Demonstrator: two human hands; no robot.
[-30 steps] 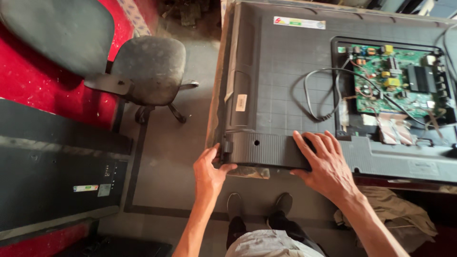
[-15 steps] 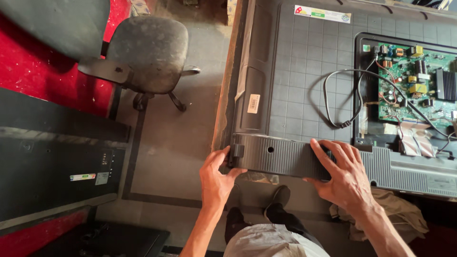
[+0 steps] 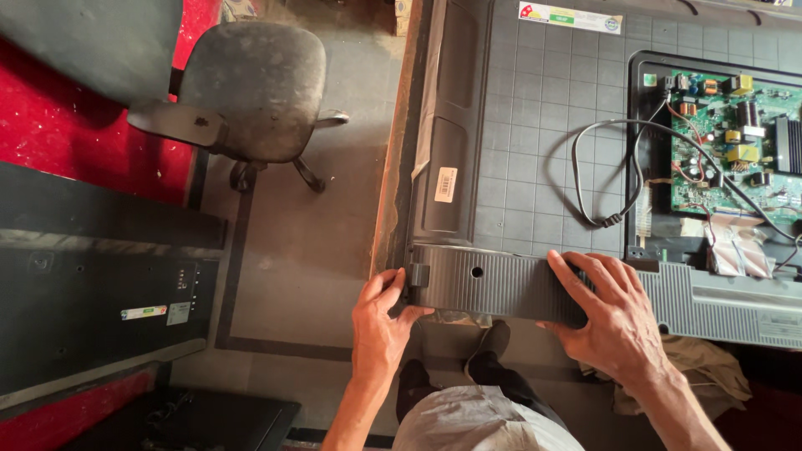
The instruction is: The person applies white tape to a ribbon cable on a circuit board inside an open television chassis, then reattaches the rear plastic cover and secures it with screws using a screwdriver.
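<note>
A person's left hand (image 3: 380, 321) is gripping the near left corner of a grey television back panel (image 3: 535, 167) lying flat on a bench. Their right hand (image 3: 614, 313) is pressing open-palmed on its ribbed lower strip (image 3: 493, 282) (fingers spread, grasping nothing), beside the exposed green circuit board (image 3: 735, 150).

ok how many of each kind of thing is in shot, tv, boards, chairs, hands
television lying face down: 1
green circuit board: 1
office chair: 1
hands on the ribbed bottom strip: 2, left hand, right hand
total: 5
</note>
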